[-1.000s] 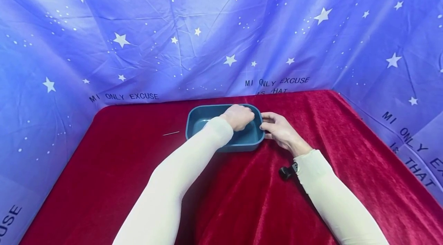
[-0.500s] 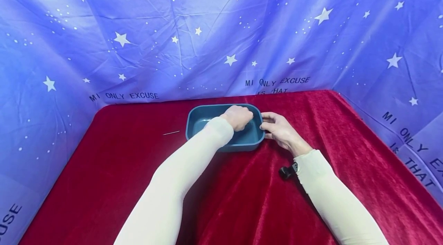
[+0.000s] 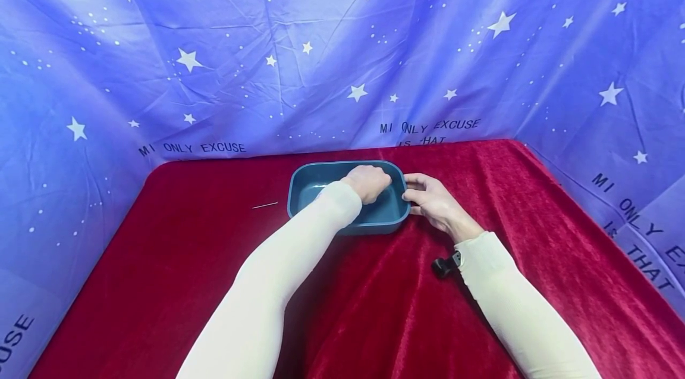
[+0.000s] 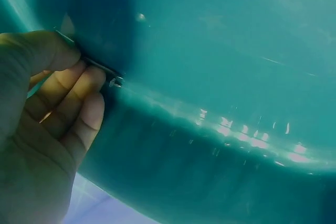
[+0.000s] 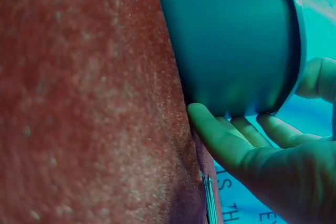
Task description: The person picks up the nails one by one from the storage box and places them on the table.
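Observation:
A dark blue rounded box (image 3: 316, 177) stands uncovered on the red cloth. My left hand (image 3: 368, 181) reaches into its right half. In the left wrist view, thumb and fingertips (image 4: 94, 77) pinch a thin, dark metal rod (image 4: 102, 66) with a shiny end, close to the box's inner wall; its other part is hidden by the hand. At the right end of the box, my right hand (image 3: 433, 201) holds the outside, its fingers (image 5: 210, 129) along the wall and its thumb at the rim. Left of the box lies a thin metal stick (image 3: 264, 205).
Red velvety cloth (image 3: 176, 260) covers the table. A blue star-printed curtain (image 3: 299, 87) hangs behind and at both sides. A black wrist camera (image 3: 443, 267) sits by the right cuff. Thin silvery strips (image 5: 209, 198) show low in the right wrist view.
Almost nothing differs. The left hand has shifted very slightly inside the box; the right hand, the box and the stick on the cloth stay put.

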`<act>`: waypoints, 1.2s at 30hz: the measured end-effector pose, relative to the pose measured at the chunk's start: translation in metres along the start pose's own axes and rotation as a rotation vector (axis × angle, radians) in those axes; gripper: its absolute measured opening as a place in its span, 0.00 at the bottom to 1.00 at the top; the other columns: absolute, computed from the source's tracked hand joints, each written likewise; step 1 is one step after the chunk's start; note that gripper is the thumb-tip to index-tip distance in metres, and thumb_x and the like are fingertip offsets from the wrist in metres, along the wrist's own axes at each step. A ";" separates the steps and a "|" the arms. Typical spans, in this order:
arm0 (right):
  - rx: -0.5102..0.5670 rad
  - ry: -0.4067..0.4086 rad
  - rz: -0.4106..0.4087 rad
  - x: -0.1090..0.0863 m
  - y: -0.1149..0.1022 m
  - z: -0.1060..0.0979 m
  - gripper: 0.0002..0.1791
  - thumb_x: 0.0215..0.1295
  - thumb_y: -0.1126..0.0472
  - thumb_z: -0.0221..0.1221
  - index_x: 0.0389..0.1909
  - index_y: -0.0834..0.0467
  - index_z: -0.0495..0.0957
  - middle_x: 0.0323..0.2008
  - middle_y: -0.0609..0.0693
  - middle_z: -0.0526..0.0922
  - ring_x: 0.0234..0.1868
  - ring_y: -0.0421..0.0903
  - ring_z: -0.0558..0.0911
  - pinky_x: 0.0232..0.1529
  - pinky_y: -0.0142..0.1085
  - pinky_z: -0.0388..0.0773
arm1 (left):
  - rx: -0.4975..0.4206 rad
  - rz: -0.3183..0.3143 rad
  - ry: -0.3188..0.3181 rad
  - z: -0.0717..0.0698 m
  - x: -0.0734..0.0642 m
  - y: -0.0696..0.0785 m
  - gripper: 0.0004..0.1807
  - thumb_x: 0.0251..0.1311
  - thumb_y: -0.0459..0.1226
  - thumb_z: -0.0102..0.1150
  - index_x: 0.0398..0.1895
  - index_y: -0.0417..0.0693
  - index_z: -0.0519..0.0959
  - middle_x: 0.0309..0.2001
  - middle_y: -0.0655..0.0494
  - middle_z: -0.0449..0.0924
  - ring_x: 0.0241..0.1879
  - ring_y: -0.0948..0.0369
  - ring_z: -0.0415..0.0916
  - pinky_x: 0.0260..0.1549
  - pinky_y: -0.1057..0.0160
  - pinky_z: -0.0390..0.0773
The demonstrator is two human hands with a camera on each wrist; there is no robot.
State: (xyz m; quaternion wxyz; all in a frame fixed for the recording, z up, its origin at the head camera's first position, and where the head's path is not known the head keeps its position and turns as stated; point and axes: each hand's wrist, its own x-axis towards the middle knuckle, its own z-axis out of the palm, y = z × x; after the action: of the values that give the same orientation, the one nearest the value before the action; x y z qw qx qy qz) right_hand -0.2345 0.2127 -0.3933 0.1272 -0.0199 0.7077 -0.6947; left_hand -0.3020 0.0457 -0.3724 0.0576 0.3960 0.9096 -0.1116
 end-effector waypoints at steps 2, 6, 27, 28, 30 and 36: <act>0.000 -0.001 -0.001 0.000 0.000 0.000 0.30 0.60 0.73 0.49 0.66 0.70 0.58 0.59 0.70 0.66 0.48 0.57 0.78 0.50 0.51 0.77 | 0.005 -0.001 -0.003 0.000 0.000 0.000 0.10 0.60 0.38 0.59 0.45 0.54 0.81 0.34 0.57 0.80 0.33 0.58 0.75 0.42 0.59 0.79; 0.000 -0.002 -0.001 0.000 0.000 0.000 0.30 0.60 0.73 0.49 0.66 0.70 0.58 0.59 0.70 0.66 0.48 0.56 0.78 0.50 0.51 0.77 | 0.002 -0.006 -0.009 0.001 0.001 0.000 0.11 0.60 0.38 0.59 0.46 0.54 0.81 0.34 0.56 0.80 0.33 0.58 0.75 0.42 0.59 0.79; 0.005 -0.012 0.005 0.000 0.000 0.000 0.29 0.61 0.73 0.49 0.65 0.70 0.59 0.58 0.70 0.67 0.47 0.55 0.78 0.50 0.51 0.77 | -0.055 -0.007 -0.037 0.004 -0.001 -0.001 0.11 0.60 0.38 0.59 0.46 0.52 0.80 0.33 0.56 0.78 0.31 0.59 0.75 0.38 0.60 0.79; 0.006 -0.011 0.005 0.000 0.000 0.000 0.29 0.61 0.73 0.49 0.65 0.70 0.59 0.58 0.70 0.67 0.47 0.55 0.78 0.50 0.51 0.77 | -0.062 -0.007 -0.040 0.003 -0.001 -0.001 0.11 0.60 0.38 0.60 0.46 0.53 0.80 0.32 0.56 0.78 0.30 0.59 0.75 0.38 0.60 0.79; 0.006 -0.007 0.004 0.000 0.000 0.000 0.29 0.60 0.73 0.49 0.64 0.70 0.59 0.58 0.69 0.67 0.47 0.55 0.78 0.49 0.51 0.78 | -0.071 -0.006 -0.044 0.003 -0.002 0.000 0.11 0.60 0.38 0.60 0.46 0.53 0.80 0.32 0.56 0.78 0.30 0.59 0.75 0.38 0.61 0.79; 0.006 -0.007 0.002 0.000 0.000 0.001 0.28 0.61 0.73 0.48 0.64 0.70 0.59 0.58 0.69 0.67 0.46 0.54 0.79 0.48 0.50 0.78 | -0.080 -0.005 -0.042 0.001 -0.004 0.000 0.11 0.59 0.39 0.60 0.45 0.52 0.81 0.31 0.56 0.78 0.29 0.60 0.75 0.37 0.61 0.80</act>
State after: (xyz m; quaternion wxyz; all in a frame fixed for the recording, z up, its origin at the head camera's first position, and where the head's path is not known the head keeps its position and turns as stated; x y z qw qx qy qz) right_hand -0.2346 0.2120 -0.3939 0.1304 -0.0211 0.7053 -0.6964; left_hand -0.2997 0.0427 -0.3728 0.0920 0.3885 0.9130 -0.0838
